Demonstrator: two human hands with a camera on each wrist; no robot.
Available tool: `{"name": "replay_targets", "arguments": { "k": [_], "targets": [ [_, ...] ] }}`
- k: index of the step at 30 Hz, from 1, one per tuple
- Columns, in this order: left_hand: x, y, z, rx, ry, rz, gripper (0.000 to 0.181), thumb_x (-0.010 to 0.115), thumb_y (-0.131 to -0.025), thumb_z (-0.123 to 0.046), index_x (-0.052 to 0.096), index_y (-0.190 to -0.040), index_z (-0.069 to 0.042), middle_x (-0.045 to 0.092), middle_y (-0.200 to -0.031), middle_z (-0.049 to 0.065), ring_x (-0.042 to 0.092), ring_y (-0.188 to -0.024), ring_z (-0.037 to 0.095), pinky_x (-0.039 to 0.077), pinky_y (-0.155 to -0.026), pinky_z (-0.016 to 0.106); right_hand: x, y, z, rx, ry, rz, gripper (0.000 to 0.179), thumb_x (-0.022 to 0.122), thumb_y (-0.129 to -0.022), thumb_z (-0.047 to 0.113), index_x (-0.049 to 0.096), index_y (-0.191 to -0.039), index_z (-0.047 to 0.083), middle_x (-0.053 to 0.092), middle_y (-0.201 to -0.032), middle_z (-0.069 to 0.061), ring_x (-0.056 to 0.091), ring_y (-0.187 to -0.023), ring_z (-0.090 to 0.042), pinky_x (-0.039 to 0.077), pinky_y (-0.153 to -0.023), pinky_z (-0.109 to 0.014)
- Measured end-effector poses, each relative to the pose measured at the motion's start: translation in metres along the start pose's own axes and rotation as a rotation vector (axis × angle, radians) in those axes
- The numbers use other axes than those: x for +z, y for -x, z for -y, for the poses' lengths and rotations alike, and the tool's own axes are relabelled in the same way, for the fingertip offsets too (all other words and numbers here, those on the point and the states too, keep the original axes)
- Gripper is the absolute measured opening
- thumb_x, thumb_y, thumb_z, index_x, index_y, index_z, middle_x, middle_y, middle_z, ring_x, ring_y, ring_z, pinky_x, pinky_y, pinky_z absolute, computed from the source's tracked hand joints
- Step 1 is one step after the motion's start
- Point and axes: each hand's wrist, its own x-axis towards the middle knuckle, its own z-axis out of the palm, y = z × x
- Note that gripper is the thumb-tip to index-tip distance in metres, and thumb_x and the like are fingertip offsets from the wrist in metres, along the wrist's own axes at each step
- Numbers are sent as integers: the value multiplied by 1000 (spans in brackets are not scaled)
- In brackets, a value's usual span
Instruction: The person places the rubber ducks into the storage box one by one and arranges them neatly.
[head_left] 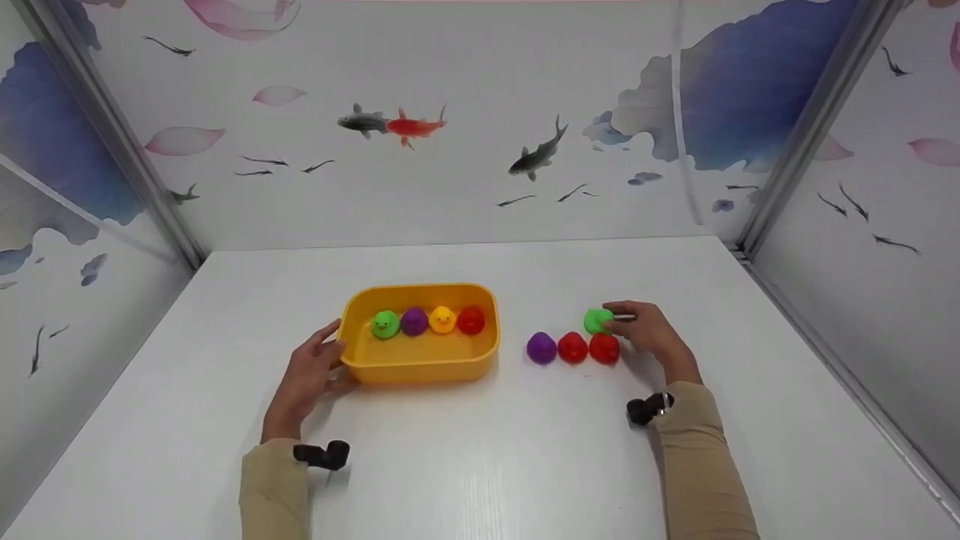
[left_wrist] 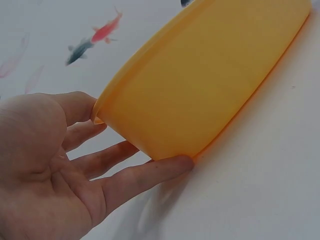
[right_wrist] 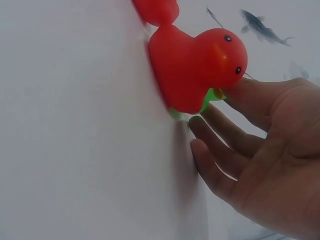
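A yellow plastic tub (head_left: 427, 372) stands on the white table, with a green duck (head_left: 385, 325), a purple duck (head_left: 414, 321), a yellow duck (head_left: 442, 320) and a red duck (head_left: 471, 320) lined up inside. My left hand (head_left: 307, 371) holds its left end, thumb at the rim and fingers against the outer wall (left_wrist: 185, 95). On the right, my right hand (head_left: 651, 334) pinches another green toy duck (head_left: 597, 321). Just in front of it sit a purple duck (head_left: 541, 349) and two red ducks, one in the middle (head_left: 573, 348) and one at right (head_left: 604, 349). The right-hand red duck (right_wrist: 200, 67) mostly hides the green one in the right wrist view.
White panels (head_left: 465, 202) printed with fish and petals stand behind and at both sides of the table (head_left: 480, 465). A small black camera sits at each wrist, left (head_left: 324, 455) and right (head_left: 646, 409).
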Motion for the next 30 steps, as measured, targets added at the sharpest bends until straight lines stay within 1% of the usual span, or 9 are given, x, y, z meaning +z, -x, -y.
{"name": "replay_targets", "arguments": {
  "k": [5, 8, 12, 16, 20, 25, 28, 30],
  "targets": [
    [0, -1, 1, -6, -2, -2, 59, 45, -107, -32, 21, -161, -27, 43, -156, 16, 61, -127, 31, 60, -92, 36, 1, -3, 0, 11, 14, 9, 52, 65, -97, 23, 52, -145, 9, 48, -150, -22, 46, -138, -40, 43, -115, -51],
    [0, -1, 1, -9, -4, -4, 59, 45, -107, -32, 21, -161, -28, 43, -156, 17, 62, -126, 29, 60, -93, 36, 1, -3, 1, 18, 14, 0, 52, 65, -97, 24, 52, -144, 8, 49, -148, -22, 47, -137, -39, 44, -114, -50],
    [1, -1, 1, -8, -4, -2, 60, 45, -107, -32, 20, -161, -27, 42, -157, 17, 59, -129, 31, 59, -94, 37, 0, -3, 6, 39, -27, -22, 54, 66, -97, 27, 50, -145, 8, 50, -147, -19, 48, -135, -37, 47, -111, -47],
    [1, -2, 1, -10, 0, -5, 60, 45, -107, -32, 20, -161, -27, 42, -157, 16, 58, -130, 32, 59, -94, 36, -1, -2, 13, 59, -81, -38, 56, 66, -96, 32, 49, -144, 10, 49, -148, -17, 46, -137, -35, 45, -113, -48],
    [2, -2, 0, -16, -9, -11, 60, 44, -107, -31, 20, -161, -26, 42, -157, 16, 58, -130, 33, 60, -93, 35, -3, 0, 22, 56, -97, -57, 55, 68, -95, 33, 50, -142, 10, 49, -148, -15, 44, -139, -35, 41, -117, -50],
    [2, 0, -1, -19, -17, -8, 60, 45, -107, -31, 19, -162, -26, 41, -157, 17, 57, -131, 33, 59, -94, 36, -5, 4, 34, 34, -94, -80, 61, 71, -92, 36, 48, -141, 7, 48, -147, -17, 45, -140, -36, 39, -118, -52],
    [2, 0, -2, -16, -15, -5, 60, 44, -107, -32, 20, -161, -26, 41, -158, 17, 58, -130, 33, 59, -95, 36, -5, 6, 41, 5, -90, -81, 65, 73, -91, 38, 46, -141, 6, 48, -147, -18, 46, -139, -37, 40, -118, -52],
    [1, 1, -2, -10, -5, -1, 59, 44, -107, -31, 20, -161, -26, 42, -157, 16, 58, -130, 33, 59, -95, 37, -5, 7, 45, -21, -112, -83, 65, 73, -90, 37, 47, -139, 4, 49, -145, -19, 48, -137, -37, 41, -117, -52]
  ]
}}
